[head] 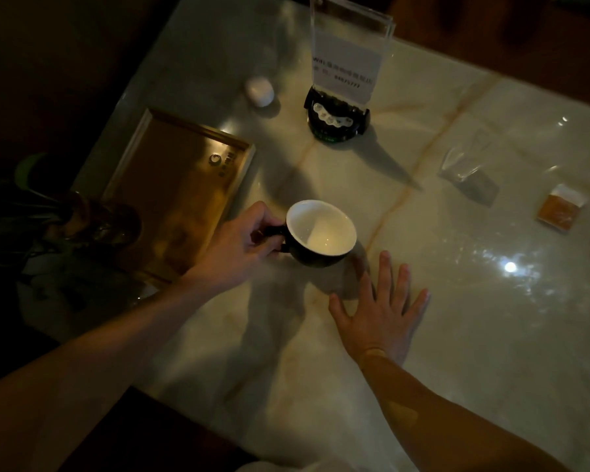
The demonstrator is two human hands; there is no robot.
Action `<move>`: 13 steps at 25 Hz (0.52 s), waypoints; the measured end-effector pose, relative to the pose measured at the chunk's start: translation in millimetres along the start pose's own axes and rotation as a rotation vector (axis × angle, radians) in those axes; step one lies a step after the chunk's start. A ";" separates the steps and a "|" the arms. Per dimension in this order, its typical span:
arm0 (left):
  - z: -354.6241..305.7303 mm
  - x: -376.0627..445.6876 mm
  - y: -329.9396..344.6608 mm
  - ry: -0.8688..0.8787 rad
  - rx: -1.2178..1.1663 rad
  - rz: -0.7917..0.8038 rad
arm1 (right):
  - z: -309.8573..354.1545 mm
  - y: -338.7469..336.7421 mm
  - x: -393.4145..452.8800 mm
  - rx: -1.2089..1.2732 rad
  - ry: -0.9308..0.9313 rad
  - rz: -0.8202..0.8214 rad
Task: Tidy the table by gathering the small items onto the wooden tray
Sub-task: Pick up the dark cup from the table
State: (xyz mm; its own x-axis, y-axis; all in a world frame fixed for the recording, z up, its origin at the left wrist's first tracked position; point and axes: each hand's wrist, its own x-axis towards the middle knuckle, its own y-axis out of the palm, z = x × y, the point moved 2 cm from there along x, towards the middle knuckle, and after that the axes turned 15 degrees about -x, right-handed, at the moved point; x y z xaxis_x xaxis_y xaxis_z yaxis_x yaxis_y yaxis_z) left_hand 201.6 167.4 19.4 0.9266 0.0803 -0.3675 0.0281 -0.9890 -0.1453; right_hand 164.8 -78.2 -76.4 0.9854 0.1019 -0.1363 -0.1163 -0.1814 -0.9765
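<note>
**Tray bare as the tidy-up gets under way**

A pale marble bench [423, 318] fills the dim scene, its small items scattered and none yet on the wooden tray [181, 185]. The tray sits at the bench's left edge, a shallow golden-brown rectangle with a raised rim and a small logo printed near its far end; nothing lies in it, so the work looks barely begun. Behind it stands a clear acrylic sign holder [348, 52] on a dark round base, likely a fixture, not clutter. In the foreground, the left hand [242, 243] has its grip closed around the handle of a cup [319, 233], dark outside, white inside and seemingly empty, held just beside the tray's right rim; whether it touches the bench cannot be told. The right hand [382, 311] lies flat on the bench near the cup, fingers spread and holding nothing. Still to gather, by the look of it: a clear plastic sachet [467, 165] and an orange packet [559, 209] well apart at right, and a small white rounded object [260, 91] beyond the tray.
</note>
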 end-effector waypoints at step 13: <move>26.9 -11.2 3.7 -0.055 -0.125 -0.084 | -1.3 9.5 0.4 -0.003 -0.017 -0.013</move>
State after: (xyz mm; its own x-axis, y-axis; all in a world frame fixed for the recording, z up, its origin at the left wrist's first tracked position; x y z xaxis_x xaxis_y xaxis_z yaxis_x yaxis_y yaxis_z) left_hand 181.2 166.2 -1.7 0.8972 0.1666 -0.4089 0.1541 -0.9860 -0.0634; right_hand 164.2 -81.1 -85.5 0.9845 0.1211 -0.1269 -0.1036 -0.1827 -0.9777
